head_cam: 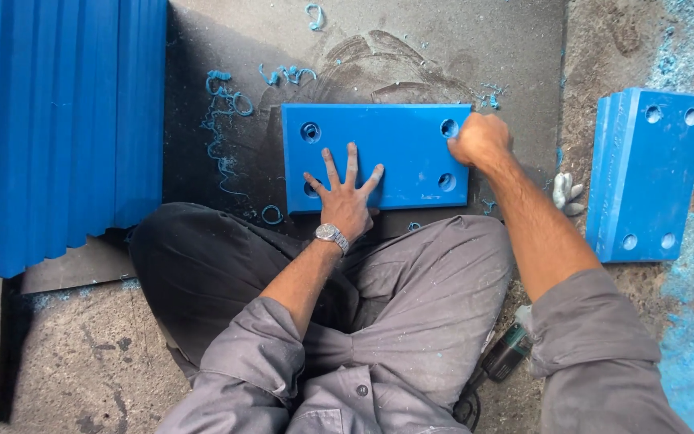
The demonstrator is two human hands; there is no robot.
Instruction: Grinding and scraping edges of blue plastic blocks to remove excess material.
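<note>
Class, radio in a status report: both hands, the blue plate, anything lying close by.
Left hand flat, fingers spread, on blue plate. Right hand fisted at plate's upper right hole. Blue shavings and glove nearby.

The left hand covers the near-left hole of the blue plate. The right hand is a closed fist at the plate's right edge, and whatever it grips is hidden. The blue stack at left runs off the frame. A power tool peeks out, mostly under the right sleeve.
</note>
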